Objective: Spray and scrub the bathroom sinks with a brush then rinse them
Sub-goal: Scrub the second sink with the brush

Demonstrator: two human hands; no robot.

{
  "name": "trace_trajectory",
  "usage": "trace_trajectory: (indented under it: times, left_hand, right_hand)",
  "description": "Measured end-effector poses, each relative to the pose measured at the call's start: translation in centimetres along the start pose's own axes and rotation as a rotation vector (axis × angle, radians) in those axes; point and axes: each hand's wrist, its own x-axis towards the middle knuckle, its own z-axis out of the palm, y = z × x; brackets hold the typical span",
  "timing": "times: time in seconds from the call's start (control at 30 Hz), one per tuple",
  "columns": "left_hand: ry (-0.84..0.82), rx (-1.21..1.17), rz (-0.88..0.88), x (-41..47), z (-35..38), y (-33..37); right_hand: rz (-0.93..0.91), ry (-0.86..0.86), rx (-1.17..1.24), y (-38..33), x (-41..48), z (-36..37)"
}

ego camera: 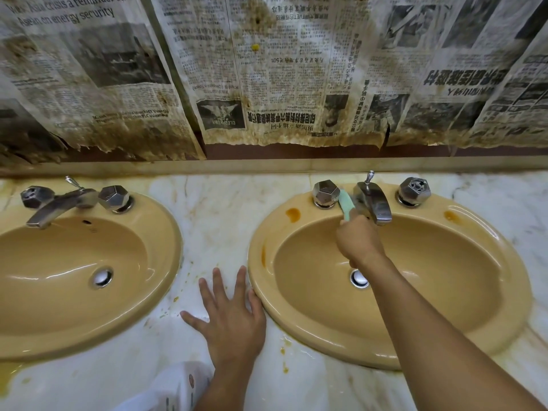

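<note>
Two tan oval sinks are set in a marble counter. My right hand [360, 241] reaches over the right sink [296, 315] and grips the handle of a pale green brush [346, 203]. The brush head lies on the sink's back rim, between the left chrome knob [326, 193] and the faucet spout [373, 203]. My left hand [228, 312] rests flat with spread fingers on the counter between the sinks, its little finger against the right sink's rim. The left sink [154, 304] stands at the left with its own faucet [56, 204].
Brown stains mark the right sink's rim [293, 214] and the counter [207, 221]. Stained newspaper [267, 69] covers the wall behind. A white object [178, 387] sits at the counter's front edge, below my left wrist. The right knob [414, 191] stands behind the spout.
</note>
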Motion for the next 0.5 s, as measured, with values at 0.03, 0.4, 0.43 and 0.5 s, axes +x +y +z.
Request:
trace_trajectory:
  times: [0.03, 0.4, 0.43, 0.5]
  left_hand:
    - [-0.002, -0.003, 0.0, 0.0, 0.0, 0.0]
    - [-0.011, -0.017, -0.015, 0.0, -0.1, 0.1]
    - [-0.013, -0.019, -0.014, 0.0, -0.1, 0.1]
    - [-0.014, -0.024, -0.01, 0.0, -0.1, 0.1]
  right_hand:
    - [-0.008, 0.011, 0.001, 0.1, 0.0, 0.0]
    - [0.032, -0.011, 0.107, 0.0, -0.9, -0.1]
    - [0.057, -0.021, 0.144, 0.5, -1.4, 0.1]
    - [0.08, -0.01, 0.186, 0.6, -1.2, 0.3]
